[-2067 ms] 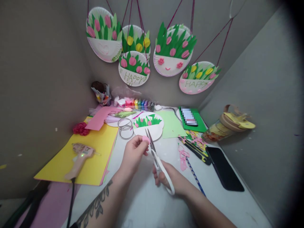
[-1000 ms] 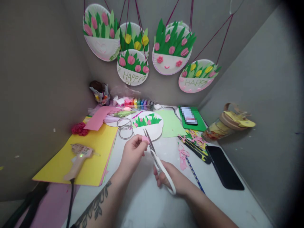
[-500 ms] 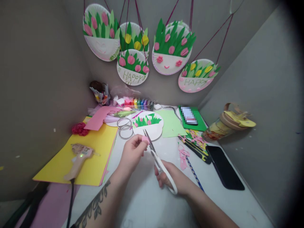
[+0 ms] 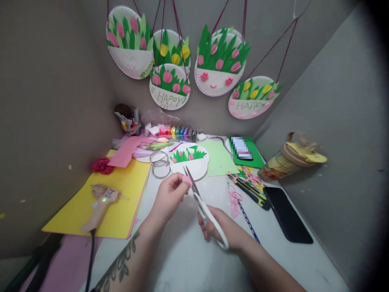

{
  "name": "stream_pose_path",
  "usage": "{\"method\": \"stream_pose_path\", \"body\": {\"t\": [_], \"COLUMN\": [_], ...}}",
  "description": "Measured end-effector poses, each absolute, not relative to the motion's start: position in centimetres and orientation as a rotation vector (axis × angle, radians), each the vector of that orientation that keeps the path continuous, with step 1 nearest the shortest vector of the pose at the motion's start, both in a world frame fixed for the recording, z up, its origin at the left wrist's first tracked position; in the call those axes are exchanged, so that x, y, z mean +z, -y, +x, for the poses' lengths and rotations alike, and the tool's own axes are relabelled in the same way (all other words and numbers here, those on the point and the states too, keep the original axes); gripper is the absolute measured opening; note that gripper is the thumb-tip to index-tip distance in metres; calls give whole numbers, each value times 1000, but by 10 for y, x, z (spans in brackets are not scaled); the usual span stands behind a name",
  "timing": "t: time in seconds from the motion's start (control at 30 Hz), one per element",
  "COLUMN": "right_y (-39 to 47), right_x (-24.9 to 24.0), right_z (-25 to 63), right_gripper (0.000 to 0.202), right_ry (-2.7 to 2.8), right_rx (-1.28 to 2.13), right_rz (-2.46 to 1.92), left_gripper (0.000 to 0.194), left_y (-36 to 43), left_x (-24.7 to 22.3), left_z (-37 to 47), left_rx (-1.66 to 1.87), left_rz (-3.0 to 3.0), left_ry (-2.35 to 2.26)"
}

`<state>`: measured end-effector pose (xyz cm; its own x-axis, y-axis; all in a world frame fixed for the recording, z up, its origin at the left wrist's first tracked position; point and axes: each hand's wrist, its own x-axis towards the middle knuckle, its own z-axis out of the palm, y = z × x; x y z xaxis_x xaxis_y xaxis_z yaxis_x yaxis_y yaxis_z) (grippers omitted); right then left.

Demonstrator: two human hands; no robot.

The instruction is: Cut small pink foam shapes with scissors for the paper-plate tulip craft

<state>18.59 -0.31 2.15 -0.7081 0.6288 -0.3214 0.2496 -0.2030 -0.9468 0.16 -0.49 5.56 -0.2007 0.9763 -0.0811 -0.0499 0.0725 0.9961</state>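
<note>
White scissor handles (image 4: 214, 220) have shifted slightly rightward; two hanging plates (image 4: 167, 90) read "HAPPY".

On the white table (image 4: 182, 263), free room is left between the left hand (image 4: 172, 192) and the right hand (image 4: 217, 227); at its far end it is closed by the scissors (image 4: 198, 198). A narrower passage is found between the right hand and the blue patterned stick (image 4: 249, 222). Farther right, the way is obstructed by the cutter knife (image 4: 257, 199), the black phone (image 4: 287, 215) and the tumbler (image 4: 278, 166). On the left, passage is hindered by the glue gun (image 4: 99, 211) and its cord (image 4: 90, 259).
</note>
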Motion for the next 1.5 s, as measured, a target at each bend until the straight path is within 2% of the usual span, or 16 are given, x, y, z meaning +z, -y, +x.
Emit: {"method": "stream_pose_path", "body": {"t": [0.6,1.0,1.27,1.5], "right_y": [2,0,-2,4], "right_x": [25,10,2,6], "right_z": [186,187,193,187], "right_gripper": [31,12,28,37], "right_ry": [1749,1727,1676,1786], "right_rx": [2025,1948,1880,1859], "right_rz": [-1094,-1152,-1014,-965], "left_gripper": [15,14,11,16], "left_y": [5,6,1,1], "left_x": [55,56,53,53], "left_z": [-4,-7,-4,2], "left_rx": [1281,1282,1462,1492], "left_rz": [1050,1028,805,684], "left_ry": [-1352,-1330,-1253,-1229]}}
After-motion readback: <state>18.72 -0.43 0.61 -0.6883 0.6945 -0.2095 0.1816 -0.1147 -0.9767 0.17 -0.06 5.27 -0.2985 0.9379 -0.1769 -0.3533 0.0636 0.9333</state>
